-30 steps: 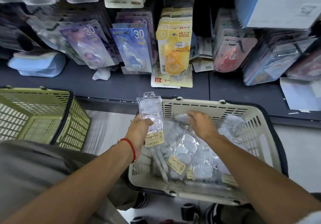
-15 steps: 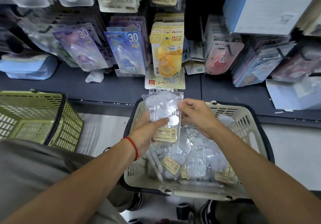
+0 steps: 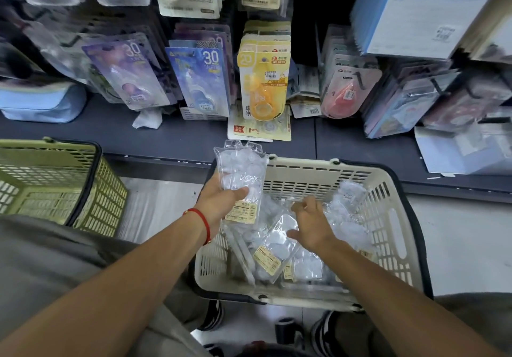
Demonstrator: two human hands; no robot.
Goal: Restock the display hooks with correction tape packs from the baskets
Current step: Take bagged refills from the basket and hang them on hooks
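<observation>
Correction tape packs — clear, crinkly blisters with tan labels — lie heaped in your slotted cream basket at lower centre. Its far rim sits close under the dark shelf edge. Your left hand grips a stack of packs upright above the rim; your right hand rests on the heap, fingers loosely spread — holding nothing.

Carded correction tape packs are hanging on hooks above a shelf, shopping baskets sitting below: a stationery shop.
</observation>
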